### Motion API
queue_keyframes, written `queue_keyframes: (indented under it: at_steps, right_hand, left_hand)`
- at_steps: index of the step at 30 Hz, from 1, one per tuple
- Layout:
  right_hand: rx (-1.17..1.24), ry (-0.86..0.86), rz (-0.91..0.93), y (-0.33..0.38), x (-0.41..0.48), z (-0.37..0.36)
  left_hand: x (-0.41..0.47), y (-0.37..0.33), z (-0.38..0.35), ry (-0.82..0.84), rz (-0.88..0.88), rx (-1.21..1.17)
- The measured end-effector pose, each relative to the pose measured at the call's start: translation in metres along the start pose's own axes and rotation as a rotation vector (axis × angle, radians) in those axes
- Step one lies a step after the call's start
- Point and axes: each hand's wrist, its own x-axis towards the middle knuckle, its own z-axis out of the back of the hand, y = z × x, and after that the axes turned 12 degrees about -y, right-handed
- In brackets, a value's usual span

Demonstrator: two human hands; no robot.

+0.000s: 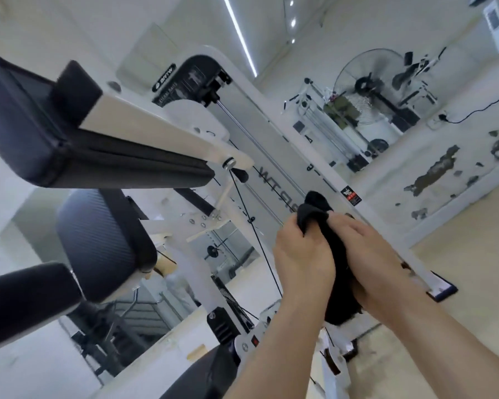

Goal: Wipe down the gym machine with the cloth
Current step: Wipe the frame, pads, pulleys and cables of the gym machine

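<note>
Cloth (314, 210) black, soft matt fabric; gym machine (288, 139) frame glossy white painted metal; guide rod (260, 145) polished bright steel; seat pad (98, 243) black ribbed vinyl, slight sheen; wall (435, 171) paint flaking, rough grey patches.
</note>
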Motion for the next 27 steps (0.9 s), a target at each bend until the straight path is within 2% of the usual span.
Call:
queue_keyframes:
  at_steps: [3, 6, 9, 11, 16, 20, 21, 22, 24, 27]
  right_hand:
    - [0.091, 0.222, -0.103, 0.007, 0.002, -0.033]
    - [0.198, 0.349, -0.097, 0.014, 0.005, -0.064]
    - [0.212, 0.352, -0.054, 0.018, 0.008, -0.093]
    - [0.192, 0.352, -0.009, 0.019, 0.011, -0.111]
    - [0.119, 0.302, 0.174, 0.029, 0.020, -0.150]
    - [0.053, 0.349, 0.376, 0.050, 0.017, -0.189]
    - [0.044, 0.369, 0.422, 0.056, 0.014, -0.197]
    - [0.029, 0.387, 0.456, 0.061, 0.012, -0.205]
    - [-0.014, 0.404, 0.491, 0.065, 0.009, -0.215]
    - [-0.017, 0.420, 0.522, 0.067, 0.003, -0.216]
  left_hand:
    - [0.022, -0.019, 0.018, -0.039, -0.065, 0.045]
    - [0.047, -0.032, 0.047, -0.011, -0.319, 0.319]
    - [0.062, -0.041, 0.076, -0.017, -0.628, 0.797]
    - [0.067, -0.049, 0.095, -0.052, -0.758, 1.080]
    - [0.060, -0.082, 0.133, -0.091, -1.029, 1.513]
    - [0.087, -0.129, 0.171, -0.228, -0.951, 1.980]
    - [0.101, -0.141, 0.176, -0.269, -0.970, 1.982]
    - [0.117, -0.150, 0.172, -0.315, -1.097, 1.947]
    - [0.138, -0.170, 0.173, -0.075, -0.958, 1.918]
    - [0.154, -0.180, 0.182, -0.112, -0.981, 1.880]
